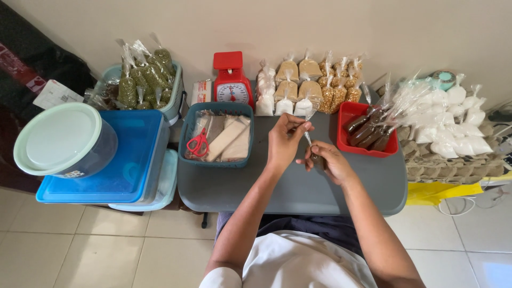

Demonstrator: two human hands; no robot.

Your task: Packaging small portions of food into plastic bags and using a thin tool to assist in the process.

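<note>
While the head view looks down over the grey desk [298, 186], both hands meet near its middle on a small plastic pouch of dark brown filling [318, 160]. The right hand [329, 162] cups the filled bottom of the pouch, fingers clenched around it, just above the desk surface. The left hand [285, 141] pinches the clear twisted neck of the same pouch and draws it up and away from the filling.

Just to the right and farther off sits a red tray [346, 114] holding similar dark pouches. Beyond it, at the far edge, stand rows of tan and white packets [298, 88] beside a red kitchen scale [231, 80]. A teal basket [184, 133] on the left holds red scissors [198, 144] and flat wrapped sheets.

To do this twist well, I judge the lower hand should stay firm so the filling packs tight, while the upper pinch stays close to the filling, keeping air out before the neck is sealed.
</note>
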